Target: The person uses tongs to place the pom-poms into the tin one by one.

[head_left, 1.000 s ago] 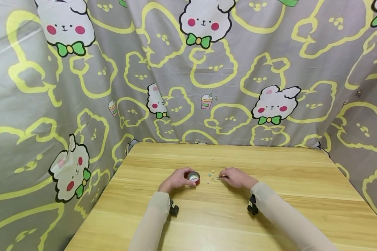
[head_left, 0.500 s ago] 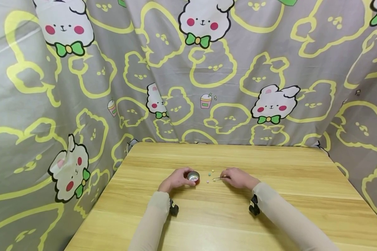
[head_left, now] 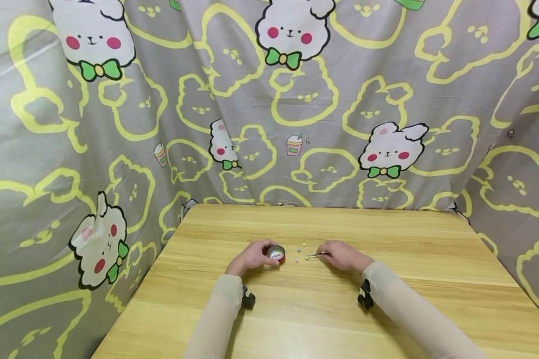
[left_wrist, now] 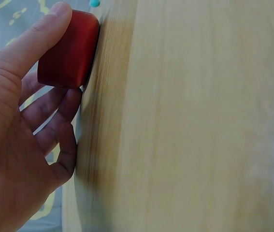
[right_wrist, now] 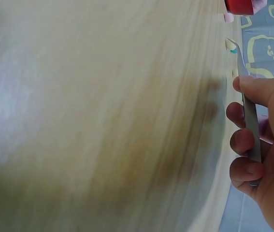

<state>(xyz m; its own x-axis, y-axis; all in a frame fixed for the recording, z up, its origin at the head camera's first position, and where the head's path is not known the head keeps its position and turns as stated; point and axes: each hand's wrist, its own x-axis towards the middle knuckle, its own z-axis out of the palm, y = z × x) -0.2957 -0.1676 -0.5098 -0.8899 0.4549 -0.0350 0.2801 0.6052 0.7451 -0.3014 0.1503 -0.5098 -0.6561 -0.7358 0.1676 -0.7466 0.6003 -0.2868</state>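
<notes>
My left hand (head_left: 253, 256) grips a small round red tin (head_left: 276, 253) on the table, thumb on the near side and fingers behind. The tin's open top shows a silvery inside with small pale bits in it. In the left wrist view its red side wall (left_wrist: 69, 50) shows under the thumb. A pair of bent-tipped tweezers (right_wrist: 251, 113) lies in the curled fingers of my right hand (head_left: 341, 254). Their tips are at a pale yellow bead (head_left: 307, 258), close over the wood. Between the hands lie a pink bead (head_left: 297, 260), a teal bead (head_left: 299, 250) and another yellow bead (head_left: 304, 245).
The wood-grain table (head_left: 296, 309) reaches back to a grey curtain (head_left: 251, 99) printed with cartoon animals, which also hangs along both sides. A black wrist camera (head_left: 248, 297) sits on the left wrist, another camera (head_left: 365, 295) on the right.
My right hand has drawn slightly to the right. The tweezers' tips, spread a second ago, now look closed together at the yellow bead. The left hand and tin stay in place.
</notes>
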